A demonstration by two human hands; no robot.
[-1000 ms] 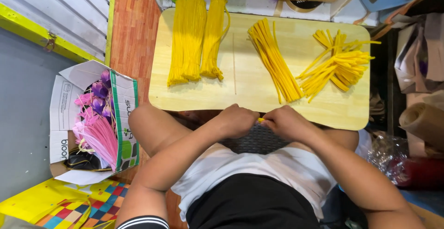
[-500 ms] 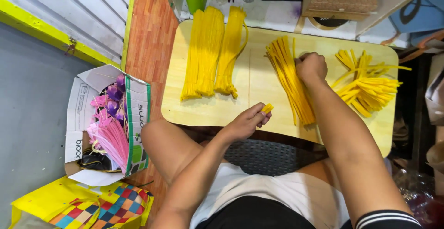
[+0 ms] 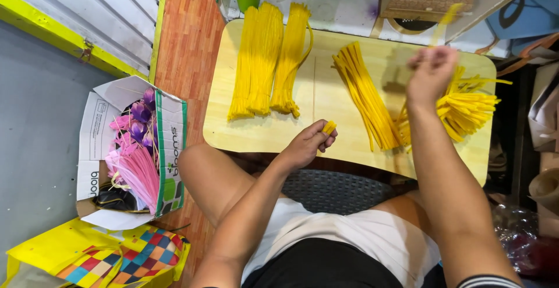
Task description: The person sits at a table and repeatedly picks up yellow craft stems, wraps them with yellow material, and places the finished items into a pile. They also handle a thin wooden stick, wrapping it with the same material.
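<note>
The left hand [image 3: 307, 145] was curled nearly closed, its thumb and fingers pinching a small yellow bundle [image 3: 329, 127] whose stubby end poked out past the fingertips. It hovered just over the near edge of the pale wooden board [image 3: 262, 131], with bare wood showing ahead of it and to its left. The bundle was short, fuzzy and bright yellow, its free end pointing up and to the right, away from the body.

The right hand [image 3: 431, 73] was raised above the far right part of the board, fingers gathered into a loose fist around a single yellow stem [image 3: 443, 20], which was blurred. That stem ran long and thin, slanting from the fist up toward the far right, over the board's far edge.

Below and left of that hand lay a loose pile of straight yellow stems [image 3: 367, 96], their long axis running from far-left to near-right. To the right, a splayed heap of bent yellow stems [image 3: 471, 105] reached almost to the board's right edge. A strip of bare wood separated the straight pile from three thick yellow bunches [image 3: 271, 61], which lay lengthwise away from the body near the left edge.

Beside the board on the floor stood an open cardboard box [image 3: 96, 125] holding pink and purple stems [image 3: 137, 160].
</note>
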